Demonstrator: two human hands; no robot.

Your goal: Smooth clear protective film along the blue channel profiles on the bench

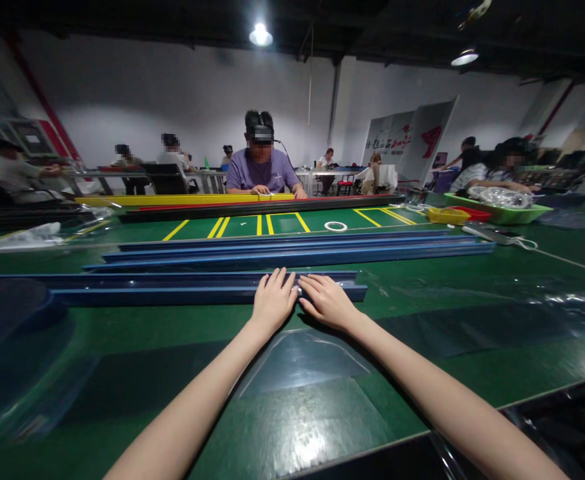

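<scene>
My left hand [274, 298] lies over the near blue channel strip [162, 295], fingers stretched out across its top toward the far side. Close beside it, my right hand [328, 300] rests on the same strip near its right end, fingers extended to the left and thumb lower down. Between the two thumbs shows a small whitish spot [299, 291], too small to name. The strip is long, with raised walls and a groove. Part of it is hidden under my hands.
More blue strips [297, 255] lie just beyond. A white ring [335, 227] sits among yellow tape lines. Yellow, red and black strips [252, 204] lie before a co-worker [262, 167] in purple. At right are a green tray [502, 210] and yellow tray [447, 215]; at left, a dark-blue bin [9, 307].
</scene>
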